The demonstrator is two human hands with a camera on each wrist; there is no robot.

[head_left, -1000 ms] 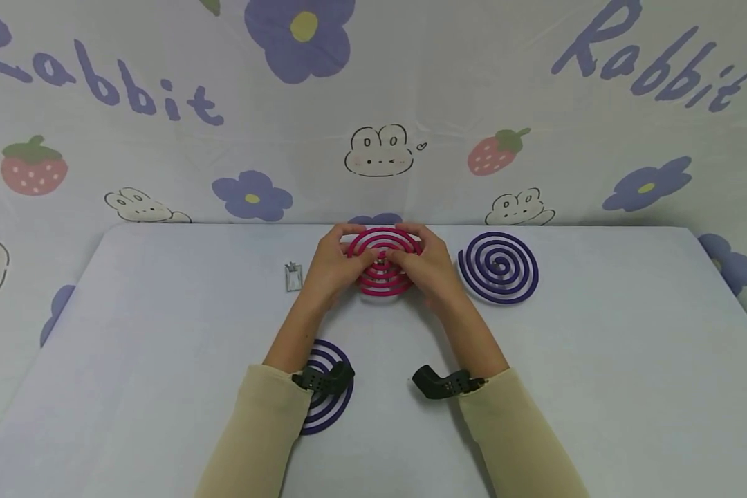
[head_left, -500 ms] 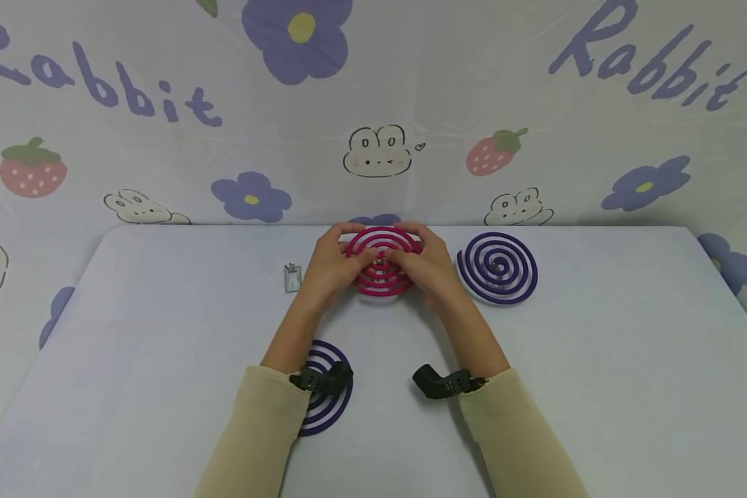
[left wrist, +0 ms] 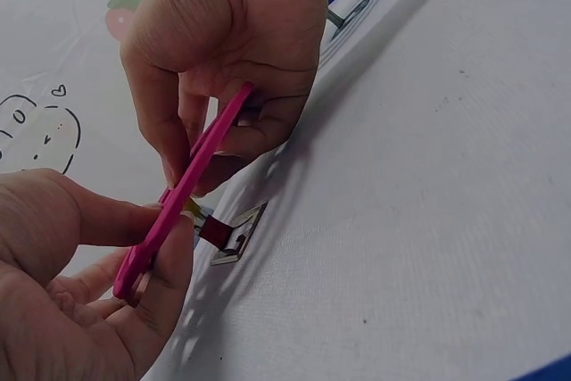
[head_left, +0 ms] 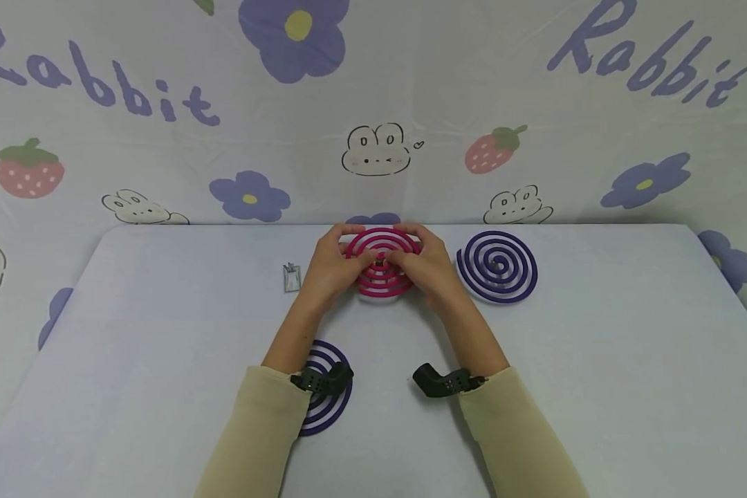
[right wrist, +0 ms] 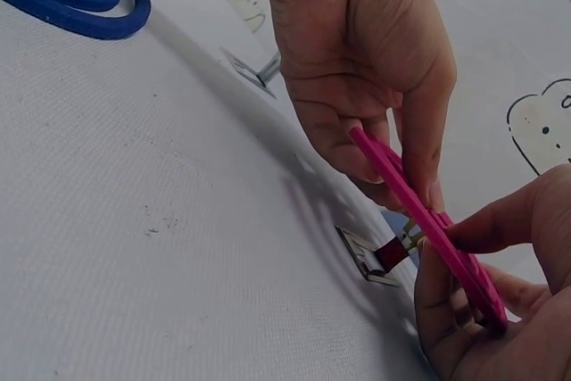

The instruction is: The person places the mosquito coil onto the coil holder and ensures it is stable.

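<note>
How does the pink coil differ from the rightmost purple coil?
The pink coil is bright; the rightmost purple coil is dark. The left hand and right hand hold the pink coil, while no hand touches the rightmost purple coil. Both are round, with spaced turns.

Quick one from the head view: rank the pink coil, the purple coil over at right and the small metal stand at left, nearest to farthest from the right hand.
1. Pink coil: in the grip of the right hand, touching it.
2. Purple coil: to its right, apart from it.
3. Metal stand: off to the left, beyond the left hand.
</note>
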